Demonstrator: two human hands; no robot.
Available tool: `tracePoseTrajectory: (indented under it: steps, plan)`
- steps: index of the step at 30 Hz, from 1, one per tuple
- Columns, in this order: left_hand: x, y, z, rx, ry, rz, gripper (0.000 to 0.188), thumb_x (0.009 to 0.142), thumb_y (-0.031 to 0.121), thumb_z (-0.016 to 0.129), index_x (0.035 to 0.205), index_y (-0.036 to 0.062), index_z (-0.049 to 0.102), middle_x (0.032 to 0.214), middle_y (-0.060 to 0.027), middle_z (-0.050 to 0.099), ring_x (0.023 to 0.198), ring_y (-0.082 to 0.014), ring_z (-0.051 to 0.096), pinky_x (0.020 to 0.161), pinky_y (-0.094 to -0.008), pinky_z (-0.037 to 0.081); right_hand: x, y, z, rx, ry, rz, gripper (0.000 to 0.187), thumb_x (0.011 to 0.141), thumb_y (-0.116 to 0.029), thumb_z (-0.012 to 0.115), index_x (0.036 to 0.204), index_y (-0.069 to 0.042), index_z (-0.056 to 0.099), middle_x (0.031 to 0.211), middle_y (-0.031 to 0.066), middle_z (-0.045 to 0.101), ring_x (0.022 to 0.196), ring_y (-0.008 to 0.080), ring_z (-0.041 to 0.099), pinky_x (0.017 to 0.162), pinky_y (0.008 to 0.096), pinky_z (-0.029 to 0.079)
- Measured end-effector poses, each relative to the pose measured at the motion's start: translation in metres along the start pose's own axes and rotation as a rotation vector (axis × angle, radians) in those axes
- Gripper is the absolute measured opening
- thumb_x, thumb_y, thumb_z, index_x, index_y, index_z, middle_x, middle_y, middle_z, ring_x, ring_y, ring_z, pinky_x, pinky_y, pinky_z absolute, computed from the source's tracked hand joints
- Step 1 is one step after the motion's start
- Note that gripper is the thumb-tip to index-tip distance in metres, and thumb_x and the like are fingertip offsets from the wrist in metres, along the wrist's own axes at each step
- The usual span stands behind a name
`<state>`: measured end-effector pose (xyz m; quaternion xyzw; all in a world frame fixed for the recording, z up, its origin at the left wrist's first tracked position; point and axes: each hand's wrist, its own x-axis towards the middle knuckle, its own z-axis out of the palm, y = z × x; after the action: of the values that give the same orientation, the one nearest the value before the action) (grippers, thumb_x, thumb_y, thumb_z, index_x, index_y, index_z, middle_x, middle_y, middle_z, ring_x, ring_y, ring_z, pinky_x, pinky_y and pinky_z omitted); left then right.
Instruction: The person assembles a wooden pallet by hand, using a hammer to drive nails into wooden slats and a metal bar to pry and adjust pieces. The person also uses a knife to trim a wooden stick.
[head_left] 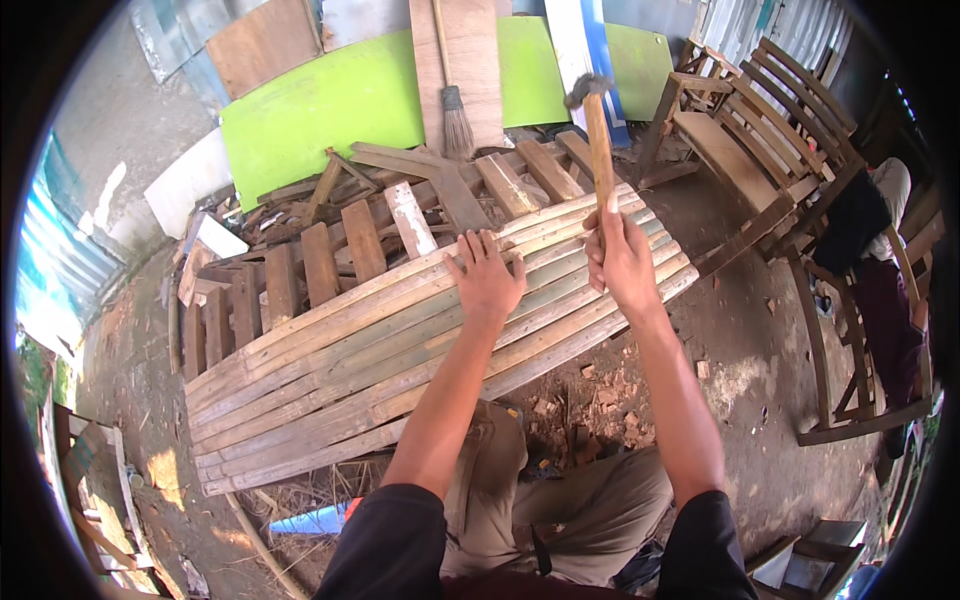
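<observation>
Bamboo slats [330,385] lie side by side in a slanting panel across the middle, over a row of wooden boards. My left hand [487,280] rests on the panel's far edge, palm down, with fingers and thumb apart; whether a nail sits beneath the fingers is too small to tell. To the right, my right hand [625,260] is wrapped round the wooden handle of a hammer [600,145]. The hammer stands upright above the slats, its dark metal head at the top, apart from the panel.
Wooden boards [364,240] jut out beyond the panel. A broom [456,122] leans on a plywood sheet beside a lime-green panel [330,110]. Wooden chairs [735,150] stand at the right, near a partly hidden person [870,240]. Broken brick [605,395] and a blue handsaw blade [315,519] lie on the ground.
</observation>
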<state>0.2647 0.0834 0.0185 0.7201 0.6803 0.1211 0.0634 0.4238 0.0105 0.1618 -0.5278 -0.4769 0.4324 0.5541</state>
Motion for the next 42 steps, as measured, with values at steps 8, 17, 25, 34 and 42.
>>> tracePoseTrajectory:
  steps: [8, 17, 25, 34, 42]
  plan:
    - [0.003, 0.008, 0.004, -0.073, 0.048, 0.021, 0.078, 0.101, 0.053, 0.04, 0.159, 0.0009, 0.029, 0.166, -0.0196, 0.027, 0.156, -0.0337, 0.018, 0.125, -0.0602, 0.007, 0.01, 0.061, -0.008, -0.003, 0.074, -0.249, 0.051, 0.111, -0.046, 0.039, 0.091, -0.002, 0.055, 0.06, -0.0036, 0.042, 0.052, 0.0043, 0.042, 0.045, 0.024, 0.032]
    - [0.0, 0.004, -0.005, -0.048, -0.012, 0.0, 0.077, 0.103, 0.051, 0.038, 0.161, 0.0025, 0.024, 0.167, -0.0178, 0.026, 0.157, -0.0318, 0.015, 0.126, -0.0594, 0.006, 0.007, 0.005, -0.004, 0.066, 0.053, -0.044, 0.055, 0.11, -0.049, 0.04, 0.092, 0.001, 0.054, 0.06, -0.0015, 0.042, 0.044, 0.0072, 0.042, 0.039, 0.0256, 0.034]
    - [0.002, 0.004, 0.004, -0.056, 0.048, 0.019, 0.078, 0.102, 0.051, 0.041, 0.159, 0.0001, 0.028, 0.164, -0.0199, 0.03, 0.156, -0.034, 0.019, 0.125, -0.0604, 0.007, 0.006, 0.056, 0.002, 0.031, 0.044, -0.146, 0.051, 0.11, -0.05, 0.038, 0.091, -0.004, 0.049, 0.059, -0.0025, 0.04, 0.044, 0.0068, 0.038, 0.041, 0.0247, 0.033]
    - [0.002, 0.002, -0.001, -0.052, 0.026, 0.01, 0.077, 0.102, 0.051, 0.04, 0.16, 0.0011, 0.026, 0.166, -0.0188, 0.027, 0.157, -0.033, 0.017, 0.126, -0.0603, 0.007, -0.006, -0.003, -0.005, 0.058, 0.04, 0.077, 0.058, 0.11, -0.052, 0.039, 0.093, 0.0, 0.055, 0.059, -0.0027, 0.04, 0.043, 0.0075, 0.039, 0.039, 0.0256, 0.032]
    - [0.0, 0.006, -0.007, -0.056, 0.004, 0.008, 0.077, 0.102, 0.051, 0.04, 0.16, 0.0012, 0.027, 0.166, -0.0184, 0.027, 0.156, -0.0325, 0.016, 0.125, -0.0606, 0.007, 0.01, 0.03, -0.003, 0.08, 0.049, -0.234, 0.057, 0.11, -0.054, 0.034, 0.09, -0.003, 0.05, 0.058, -0.0034, 0.038, 0.043, 0.0065, 0.035, 0.038, 0.0246, 0.029]
